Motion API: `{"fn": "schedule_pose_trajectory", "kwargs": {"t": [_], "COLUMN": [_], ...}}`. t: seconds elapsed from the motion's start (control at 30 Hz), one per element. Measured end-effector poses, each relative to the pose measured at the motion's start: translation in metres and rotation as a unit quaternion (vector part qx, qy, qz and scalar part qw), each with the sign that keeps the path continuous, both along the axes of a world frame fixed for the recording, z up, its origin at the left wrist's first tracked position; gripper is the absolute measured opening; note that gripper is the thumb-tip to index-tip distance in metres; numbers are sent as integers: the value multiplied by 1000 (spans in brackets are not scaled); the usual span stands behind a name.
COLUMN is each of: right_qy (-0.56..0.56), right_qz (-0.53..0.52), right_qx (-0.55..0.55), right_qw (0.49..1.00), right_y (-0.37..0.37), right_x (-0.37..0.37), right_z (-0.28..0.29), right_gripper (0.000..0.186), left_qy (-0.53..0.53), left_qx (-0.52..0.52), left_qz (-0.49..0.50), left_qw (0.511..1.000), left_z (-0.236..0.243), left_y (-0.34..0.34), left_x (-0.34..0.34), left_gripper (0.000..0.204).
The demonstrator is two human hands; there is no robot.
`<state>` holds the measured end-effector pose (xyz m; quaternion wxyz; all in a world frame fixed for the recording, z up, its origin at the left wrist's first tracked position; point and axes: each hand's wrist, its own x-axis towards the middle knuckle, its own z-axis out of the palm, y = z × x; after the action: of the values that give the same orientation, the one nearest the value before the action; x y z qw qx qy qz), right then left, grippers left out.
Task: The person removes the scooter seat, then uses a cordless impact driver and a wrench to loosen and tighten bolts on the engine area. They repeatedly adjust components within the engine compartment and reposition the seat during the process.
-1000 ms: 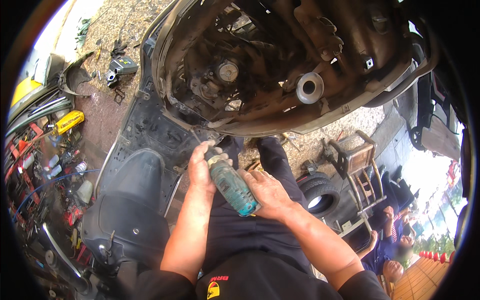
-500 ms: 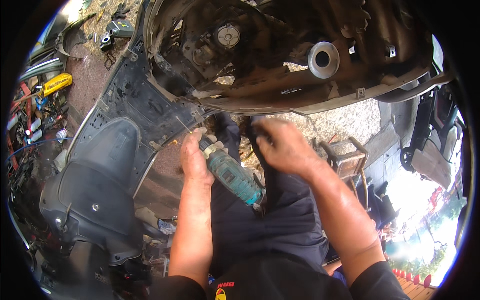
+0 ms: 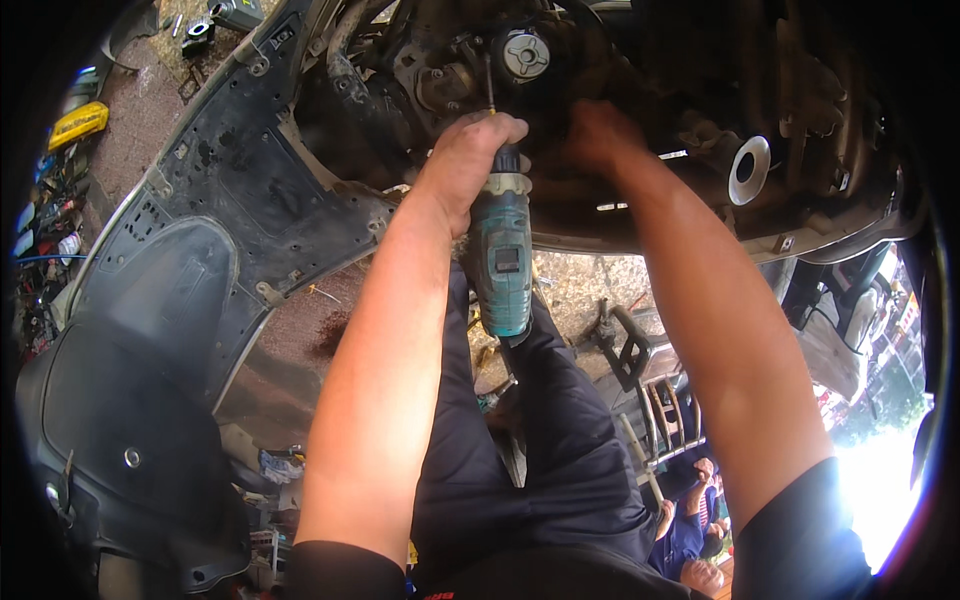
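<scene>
My left hand (image 3: 468,165) is wrapped round the front end of a teal and black cordless drill (image 3: 503,265), close to its chuck. A long thin bit (image 3: 490,82) sticks out beyond my fingers, pointing away from me into the dark hollow of a large vehicle body part (image 3: 570,243). Just right of the bit's tip sits a round silver cap (image 3: 526,55) with a cross-shaped face. My right hand (image 3: 606,135) reaches into the shadow of the same hollow, right of the drill. Its fingers are dark and smeared, so what they do is hidden.
A large black plastic panel (image 3: 150,390) stretches along the left. Farther right in the hollow is a flared metal ring (image 3: 749,170). Below it stand a small metal-framed stool (image 3: 640,350) and another person (image 3: 690,525). Loose parts and a yellow tool (image 3: 78,126) lie far left.
My left hand has carried the drill up and forward, so its bit now reaches into the hollow. My right hand has moved from above my knee into the hollow. The view has shifted.
</scene>
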<state>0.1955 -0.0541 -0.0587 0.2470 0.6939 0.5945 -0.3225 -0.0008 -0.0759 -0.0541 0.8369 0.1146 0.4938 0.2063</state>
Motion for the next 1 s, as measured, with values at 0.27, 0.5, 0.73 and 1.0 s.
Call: {"fn": "schedule_pose_trajectory", "kwargs": {"t": [0.27, 0.5, 0.73, 1.0], "right_qy": [-23, -3, 3, -33], "right_qz": [36, 47, 60, 14], "right_qx": [-7, 10, -29, -7], "right_qw": [999, 999, 998, 999], "right_y": [4, 6, 12, 9], "right_x": [7, 10, 11, 16], "right_z": [-9, -5, 2, -2], "right_gripper": [53, 62, 52, 32], "left_qy": [-79, 4, 65, 93], "left_qx": [-76, -83, 2, 81], "left_qz": [-58, -114, -226, -315], "left_qw": [992, 990, 972, 941], "left_z": [-28, -17, -27, -48], "left_y": [11, 19, 32, 36], "left_x": [-7, -6, 1, -4], "left_gripper": [38, 48, 50, 56]}}
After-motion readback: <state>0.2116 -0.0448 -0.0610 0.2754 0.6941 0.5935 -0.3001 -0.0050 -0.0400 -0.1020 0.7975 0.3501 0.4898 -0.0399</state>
